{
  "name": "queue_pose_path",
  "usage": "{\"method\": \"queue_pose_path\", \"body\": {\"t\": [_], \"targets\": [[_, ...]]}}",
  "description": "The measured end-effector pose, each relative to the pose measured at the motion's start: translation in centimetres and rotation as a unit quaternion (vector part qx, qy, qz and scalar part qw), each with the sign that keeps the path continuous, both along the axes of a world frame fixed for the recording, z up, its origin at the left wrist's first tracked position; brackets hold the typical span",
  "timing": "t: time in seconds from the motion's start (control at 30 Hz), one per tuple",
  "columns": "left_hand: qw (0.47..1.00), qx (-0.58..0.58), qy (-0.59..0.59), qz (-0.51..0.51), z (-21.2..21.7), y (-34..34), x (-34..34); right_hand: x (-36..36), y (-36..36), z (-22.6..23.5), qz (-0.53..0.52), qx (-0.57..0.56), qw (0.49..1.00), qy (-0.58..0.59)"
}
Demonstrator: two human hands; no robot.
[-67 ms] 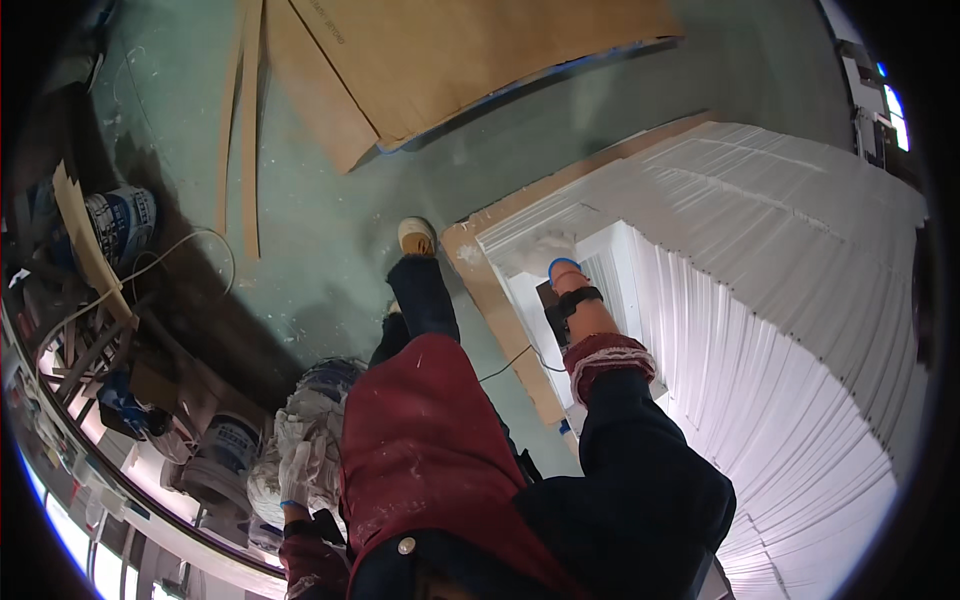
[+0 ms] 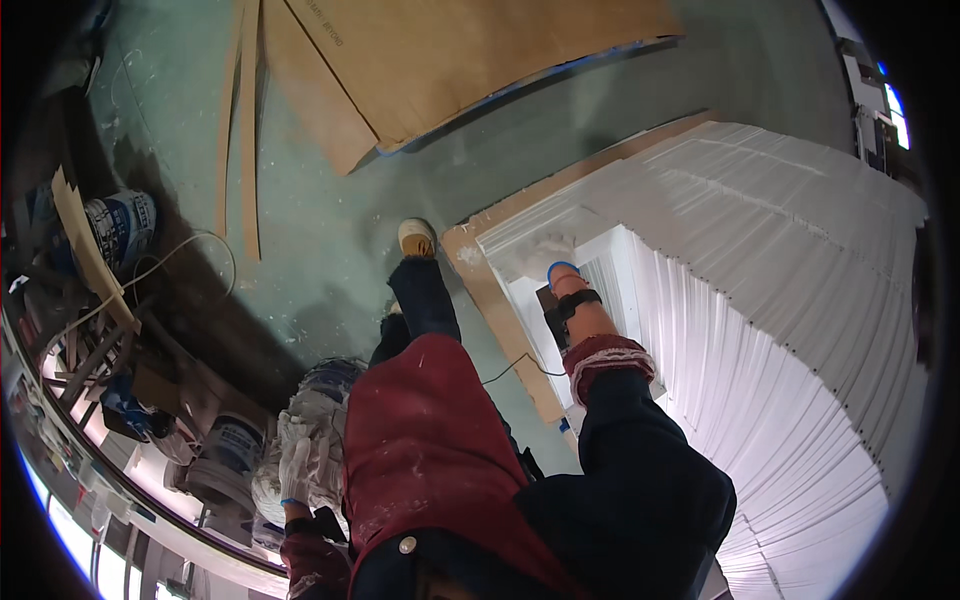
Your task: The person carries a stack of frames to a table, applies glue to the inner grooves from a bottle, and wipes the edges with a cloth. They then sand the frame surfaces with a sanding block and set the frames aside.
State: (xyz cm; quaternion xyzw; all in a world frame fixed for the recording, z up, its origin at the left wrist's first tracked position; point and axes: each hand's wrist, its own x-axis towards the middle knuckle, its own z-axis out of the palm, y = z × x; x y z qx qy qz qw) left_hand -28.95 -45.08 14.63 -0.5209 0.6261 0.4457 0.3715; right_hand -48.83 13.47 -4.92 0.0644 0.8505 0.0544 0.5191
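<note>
So the big thing here is the white stack (image 2: pixel 760 270), loads of thin pale sheets piled up in wavy layers, with brown cardboard (image 2: pixel 467 255) sticking out along its near-left and far edges. The right hand (image 2: pixel 540 255), in a white glove with a blue cuff, is over the low, stepped-down corner at the left end of the white stack. White glove on white sheets, so I honestly can't make out how far the fingers are spread or whether they've got hold of a sheet. There's a black strap (image 2: pixel 578 302) round that wrist, plus a thin dark cable (image 2: pixel 513 365) running from near the stack's left edge toward the forearm.

The left hand (image 2: pixel 294 472), same kind of glove, is well left of the stack, hanging down against a crumpled whitish bundle (image 2: pixel 325 430). Fingers look fairly straight, but can't say if it's gripping anything.

Past the white stack, a large cardboard sheet (image 2: pixel 490 65) lies on the greenish floor (image 2: pixel 330 230), with two narrow brown strips (image 2: pixel 243 130) further left. Way left of the stack there's a blue-and-white bucket (image 2: pixel 125 222).
</note>
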Motion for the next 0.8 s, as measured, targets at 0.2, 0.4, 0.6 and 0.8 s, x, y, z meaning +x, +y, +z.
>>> {"method": "queue_pose_path", "body": {"t": [0.2, 0.4, 0.6, 0.8], "targets": [[0.996, 0.021, 0.056, 0.067, 2.1, 0.7, -3.9, 2.2, 1.2, -3.9, 0.021, -0.033, 0.998, 0.056], [0.989, 0.052, 0.079, 0.115, 2.5, -2.9, -0.5, -0.3, 0.1, 0.6, -0.005, -0.049, 0.998, -0.043], [0.988, 0.068, 0.051, 0.131, 0.7, -5.7, -4.1, -8.4, -6.9, 9.9, -0.106, -0.118, 0.987, -0.006], [0.976, 0.127, 0.158, 0.079, -1.8, -5.5, -25.9, -16.2, -7.9, 15.4, -0.238, -0.244, 0.923, 0.18]]}}
